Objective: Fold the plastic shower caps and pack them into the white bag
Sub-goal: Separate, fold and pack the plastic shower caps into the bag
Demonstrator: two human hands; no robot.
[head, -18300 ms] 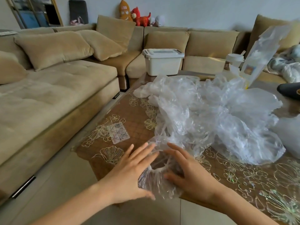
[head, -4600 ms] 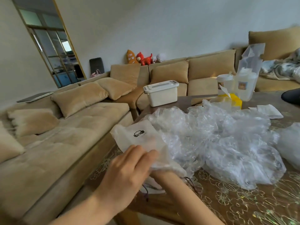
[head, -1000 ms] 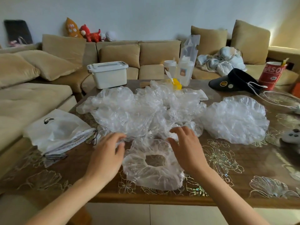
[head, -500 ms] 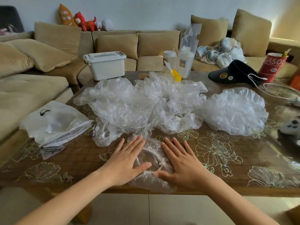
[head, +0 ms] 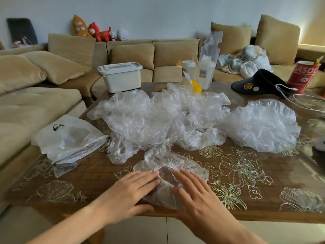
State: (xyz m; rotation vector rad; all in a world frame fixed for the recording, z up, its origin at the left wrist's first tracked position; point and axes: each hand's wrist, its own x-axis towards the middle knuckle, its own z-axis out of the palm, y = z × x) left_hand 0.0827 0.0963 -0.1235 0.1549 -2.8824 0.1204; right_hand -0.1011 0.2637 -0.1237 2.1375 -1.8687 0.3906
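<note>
One clear plastic shower cap [head: 171,167] lies flattened near the table's front edge. My left hand [head: 130,191] and my right hand [head: 197,196] press on its near half, fingers straight, one on each side of the middle. Behind it sits a heap of several crumpled clear caps [head: 158,117]. A single spread cap [head: 262,125] lies to the right. The white drawstring bag [head: 68,140] with a small black car logo lies at the table's left edge, its mouth turned toward the heap.
The brown floral table [head: 246,175] also carries a white lidded box [head: 121,76], white bottles in a clear bag [head: 206,67], a black visor [head: 260,84], a red cup [head: 304,74] and a white cable [head: 306,104]. Beige sofas wrap around the left and back.
Both hands have slid back toward me over the cap, and its far half now shows bare and spread out. One second ago the hands were reaching at the heap's edge.
</note>
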